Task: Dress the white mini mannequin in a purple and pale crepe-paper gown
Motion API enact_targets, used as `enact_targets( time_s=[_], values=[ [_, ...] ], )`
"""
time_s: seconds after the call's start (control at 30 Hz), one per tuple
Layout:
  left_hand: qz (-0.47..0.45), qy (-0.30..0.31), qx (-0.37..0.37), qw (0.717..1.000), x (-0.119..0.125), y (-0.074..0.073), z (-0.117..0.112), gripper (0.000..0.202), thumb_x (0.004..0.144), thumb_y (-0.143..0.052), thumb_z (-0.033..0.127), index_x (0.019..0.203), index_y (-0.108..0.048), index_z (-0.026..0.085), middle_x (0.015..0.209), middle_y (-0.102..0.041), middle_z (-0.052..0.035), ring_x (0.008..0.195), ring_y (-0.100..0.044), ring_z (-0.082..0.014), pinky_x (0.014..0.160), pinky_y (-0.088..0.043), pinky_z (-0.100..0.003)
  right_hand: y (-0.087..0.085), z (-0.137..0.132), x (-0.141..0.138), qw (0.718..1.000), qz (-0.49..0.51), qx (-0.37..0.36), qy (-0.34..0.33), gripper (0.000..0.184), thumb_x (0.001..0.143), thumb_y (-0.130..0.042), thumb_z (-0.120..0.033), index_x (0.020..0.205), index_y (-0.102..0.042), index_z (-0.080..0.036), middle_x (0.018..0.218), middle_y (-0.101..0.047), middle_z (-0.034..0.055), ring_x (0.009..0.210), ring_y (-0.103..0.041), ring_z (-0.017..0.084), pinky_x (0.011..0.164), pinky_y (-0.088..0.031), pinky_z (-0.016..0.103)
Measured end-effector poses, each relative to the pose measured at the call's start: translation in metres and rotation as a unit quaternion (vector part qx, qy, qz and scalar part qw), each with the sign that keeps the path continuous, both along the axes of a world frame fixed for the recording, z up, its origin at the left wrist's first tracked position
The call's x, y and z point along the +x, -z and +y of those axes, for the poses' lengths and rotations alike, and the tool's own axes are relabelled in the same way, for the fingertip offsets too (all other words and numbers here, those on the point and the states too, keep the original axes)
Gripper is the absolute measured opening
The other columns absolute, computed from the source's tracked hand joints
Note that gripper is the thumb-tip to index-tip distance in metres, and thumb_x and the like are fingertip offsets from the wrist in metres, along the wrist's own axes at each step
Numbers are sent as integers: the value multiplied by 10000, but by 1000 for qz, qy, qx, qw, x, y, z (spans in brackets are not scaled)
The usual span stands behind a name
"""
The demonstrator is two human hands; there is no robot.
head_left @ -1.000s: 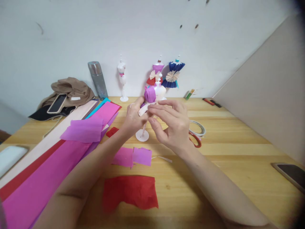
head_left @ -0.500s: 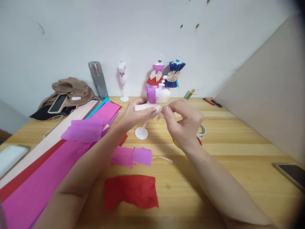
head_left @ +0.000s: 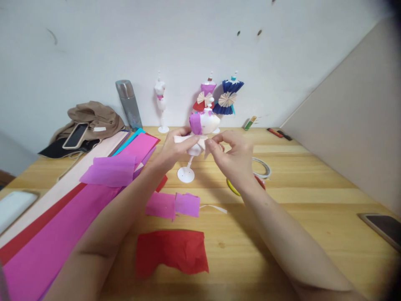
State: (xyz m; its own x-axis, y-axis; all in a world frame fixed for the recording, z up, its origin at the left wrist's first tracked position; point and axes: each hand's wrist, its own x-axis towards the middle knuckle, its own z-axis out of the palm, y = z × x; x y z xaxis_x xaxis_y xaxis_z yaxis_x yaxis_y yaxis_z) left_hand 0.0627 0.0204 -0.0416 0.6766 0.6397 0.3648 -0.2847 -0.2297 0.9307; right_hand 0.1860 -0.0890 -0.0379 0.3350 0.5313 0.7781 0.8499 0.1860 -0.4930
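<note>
A small white dress-form mannequin (head_left: pixel 210 123) leans on its round base (head_left: pixel 186 175), purple crepe paper (head_left: pixel 196 124) around one side of its bust. My left hand (head_left: pixel 175 147) is closed around its waist, fingers behind and mostly hidden. The left thumb presses a pale pink crepe paper strip (head_left: pixel 181 138) against the waist. On the other side, my right hand (head_left: pixel 233 151) pinches the strip's loose end between thumb and forefinger. Beneath my right wrist lie yellow-and-red scissor handles (head_left: pixel 232 187), partly covered, with a tape roll (head_left: pixel 265 167) beside them.
Red crepe paper (head_left: pixel 172 251), pink and purple pieces (head_left: pixel 187 205) and a thin white strip (head_left: pixel 216 208) lie in front. Long coloured sheets (head_left: pixel 69 221) cover the left. Behind stand a flask (head_left: pixel 129 104), a bare mannequin (head_left: pixel 160 100) and two dressed ones (head_left: pixel 230 98). A phone (head_left: pixel 382 228) lies right.
The mannequin's top has shifted slightly left. My right hand has moved left with the strip's end, uncovering more of the tape roll and scissor handles. My left thumb still presses the strip.
</note>
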Motion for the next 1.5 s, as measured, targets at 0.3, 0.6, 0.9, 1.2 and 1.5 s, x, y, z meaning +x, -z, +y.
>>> enact_targets(
  time_s=[0.3,0.6,0.9,1.2,1.5],
  values=[
    [12,-46,40,998,1,-5,-1,196,732,-687,352,771,-668,161,665,-592,10,606,-515,-113,573,-409,-242,-2,-2,2,1000,-5,18,8,165,811,-605,-257,650,-567,-247,659,-638,19,669,-603,211,649,-465,370],
    [16,-13,23,1000,-1,-5,-1,228,740,-699,363,789,-693,141,692,-619,-1,635,-559,-113,592,-424,-226,-2,-2,-2,1000,12,6,-7,141,816,-613,-254,677,-602,-238,696,-667,14,701,-622,211,670,-482,373],
    [77,-34,81,993,-6,-12,-2,222,758,-631,362,715,-685,151,686,-612,3,635,-545,-120,549,-405,-220,-2,-2,-1,1000,26,-5,-10,137,792,-641,-256,663,-608,-223,667,-652,18,661,-600,202,646,-453,359],
    [77,-47,88,992,-5,-13,-2,243,770,-622,385,719,-655,149,627,-547,5,600,-486,-116,537,-366,-231,-3,-2,2,1000,0,-22,-16,98,809,-610,-275,718,-620,-241,746,-698,24,736,-644,224,704,-482,388],
    [138,7,139,981,-24,-43,-13,485,868,-531,526,547,-500,163,543,-440,11,537,-434,-112,519,-350,-252,-7,-7,0,995,-95,-28,-3,188,861,-590,-369,748,-618,-223,755,-678,52,776,-627,244,725,-468,405]
  ],
)
